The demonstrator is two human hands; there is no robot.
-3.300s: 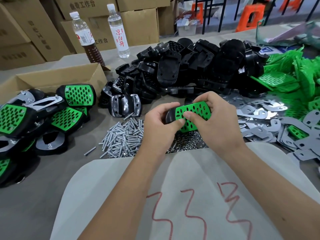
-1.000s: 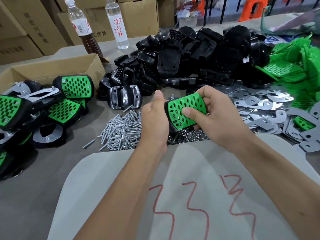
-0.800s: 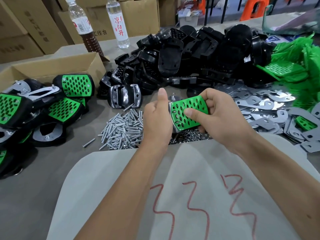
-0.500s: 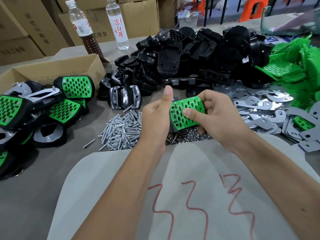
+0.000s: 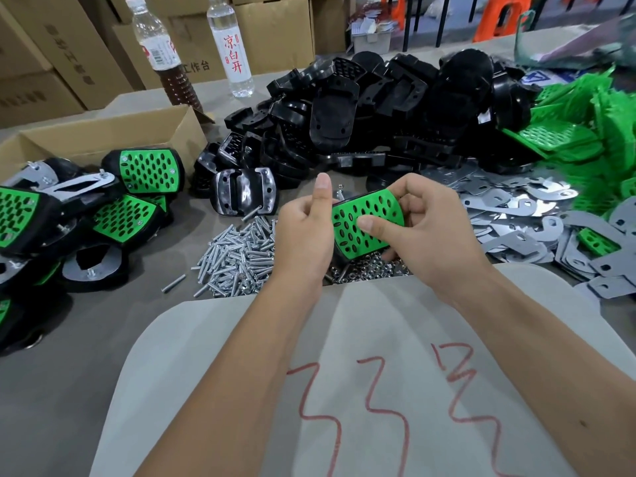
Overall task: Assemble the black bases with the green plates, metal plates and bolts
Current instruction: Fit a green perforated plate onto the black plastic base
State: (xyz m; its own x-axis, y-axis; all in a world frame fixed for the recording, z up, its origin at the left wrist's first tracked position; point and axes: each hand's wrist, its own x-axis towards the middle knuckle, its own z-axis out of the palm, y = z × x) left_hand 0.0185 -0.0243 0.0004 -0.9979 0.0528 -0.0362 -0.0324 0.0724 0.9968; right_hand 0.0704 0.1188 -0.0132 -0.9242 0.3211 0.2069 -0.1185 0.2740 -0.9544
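Observation:
A black base fitted with a perforated green plate (image 5: 364, 222) is held tilted above the table's middle. My right hand (image 5: 426, 235) grips its right side, thumb pressed on the green face. My left hand (image 5: 303, 232) sits against its left edge, fingers curled underneath and thumb pointing up; what those fingers hold is hidden. Below lie a heap of silver bolts (image 5: 237, 256) and small nuts (image 5: 368, 270). A pile of loose black bases (image 5: 361, 111) fills the back, green plates (image 5: 585, 132) the far right, metal plates (image 5: 516, 218) the right.
Finished green-and-black assemblies (image 5: 130, 208) are stacked at the left beside an open cardboard box (image 5: 103, 136). Two bottles (image 5: 234, 53) stand behind, before cartons. One black base (image 5: 244, 196) lies alone near the bolts. A grey sheet with red marks (image 5: 378, 390) covers the near edge.
The assembly has been turned from lying flat to tilted, and my left thumb has lifted off the green plate to point upward. My right hand kept its grip throughout.

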